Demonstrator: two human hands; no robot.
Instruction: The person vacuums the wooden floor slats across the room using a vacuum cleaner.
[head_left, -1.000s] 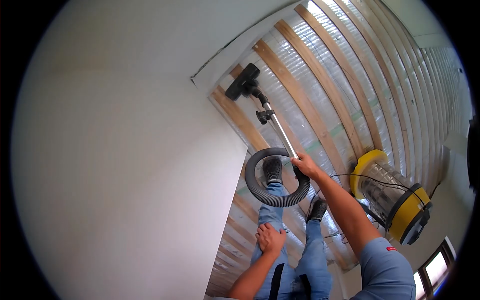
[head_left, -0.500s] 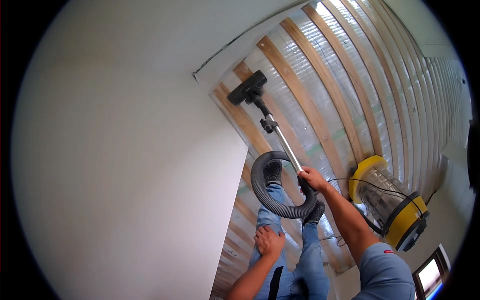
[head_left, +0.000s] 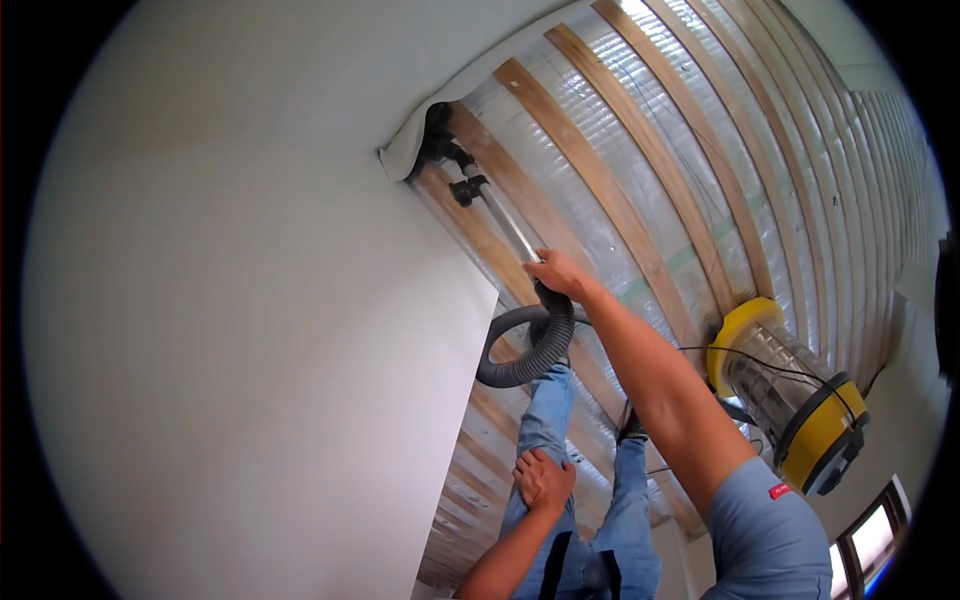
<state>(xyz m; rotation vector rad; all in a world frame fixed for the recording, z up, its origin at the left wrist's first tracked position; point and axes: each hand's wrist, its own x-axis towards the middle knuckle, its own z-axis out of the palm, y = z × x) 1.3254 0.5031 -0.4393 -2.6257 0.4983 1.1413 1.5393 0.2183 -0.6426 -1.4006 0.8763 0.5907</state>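
My right hand (head_left: 556,273) is wrapped round the handle end of a vacuum cleaner wand (head_left: 508,220), a silver tube with a black clip on it. The wand's black floor nozzle (head_left: 436,135) is pushed into the corner, partly hidden against a white sheet edge (head_left: 402,152) that bulges out around it. From my grip a grey ribbed hose (head_left: 530,370) loops down in front of my foot. My left hand (head_left: 542,480) rests on my jeans near the knee, fingers laid over the leg and holding nothing.
Wooden battens (head_left: 610,190) run across silvery foil sheeting (head_left: 600,240). On the right lies a yellow vacuum cleaner (head_left: 820,430) with a clear drum and a black cord. A large white panel (head_left: 250,350) fills the left side. A window (head_left: 870,535) shows at lower right.
My right hand has pushed the wand forward and left, taking the nozzle from the open battens into the corner. The white edge there now bulges. My left hand stays on my leg.
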